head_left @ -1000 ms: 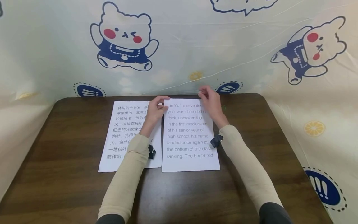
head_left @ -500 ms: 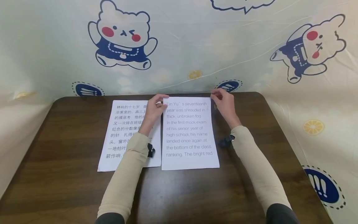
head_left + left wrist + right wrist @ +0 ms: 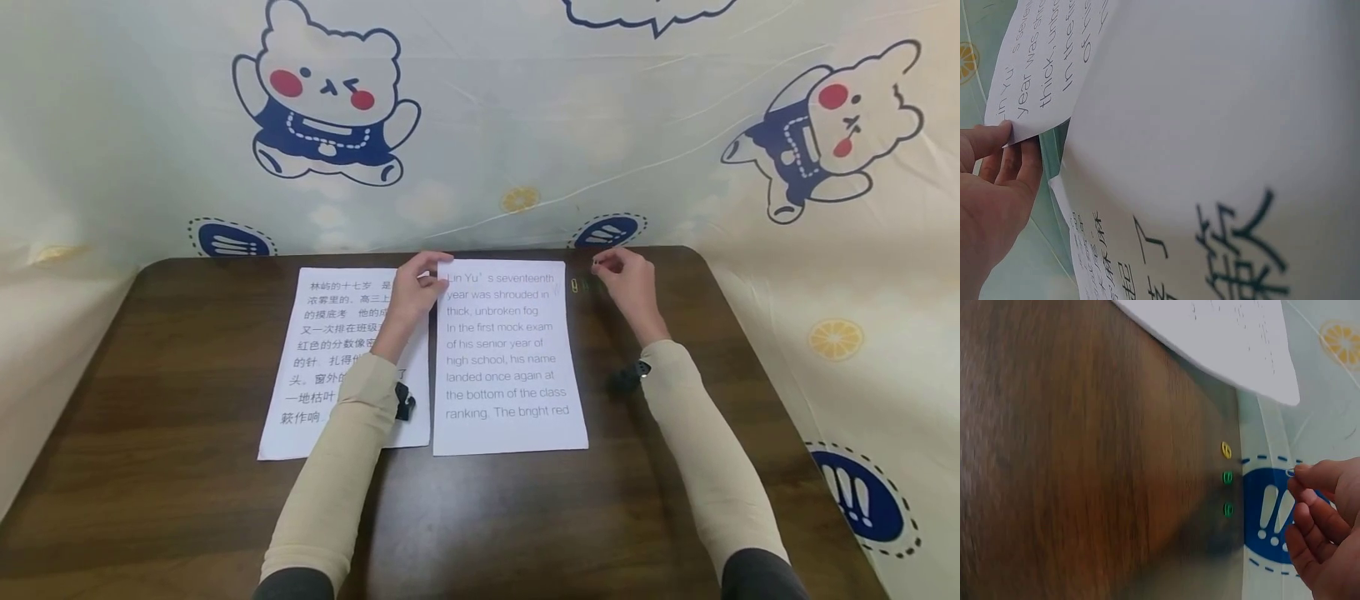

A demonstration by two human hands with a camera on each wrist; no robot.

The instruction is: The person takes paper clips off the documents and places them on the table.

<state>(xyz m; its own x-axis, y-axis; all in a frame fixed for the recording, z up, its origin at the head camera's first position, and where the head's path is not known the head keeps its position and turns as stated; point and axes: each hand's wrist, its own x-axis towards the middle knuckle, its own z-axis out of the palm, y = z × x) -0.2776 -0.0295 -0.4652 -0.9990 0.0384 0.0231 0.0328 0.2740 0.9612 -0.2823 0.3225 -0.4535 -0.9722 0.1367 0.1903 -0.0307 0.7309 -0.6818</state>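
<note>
At the top left corner of the printed English sheet (image 3: 510,375), my left hand (image 3: 411,298) pinches the paper between thumb and fingers. The left wrist view shows the thumb (image 3: 990,136) on top and the fingers beneath. My right hand (image 3: 632,287) is to the right of this sheet, apart from it. Between its thumb and index finger it pinches a small whitish paper clip (image 3: 1290,473), mostly hidden by the fingertips. One yellow paper clip (image 3: 1226,450) and two green paper clips (image 3: 1227,477) lie in a row on the table by that hand.
A printed Chinese sheet (image 3: 307,375) lies left of the English one, partly under my left forearm. Both are on a dark wooden table (image 3: 150,433). A patterned curtain (image 3: 465,125) hangs behind the table's back edge.
My right hand has moved right, from above the English sheet's top edge to beyond its right side, still pinching the small clip. The loose clips came into view. My left hand stayed put.
</note>
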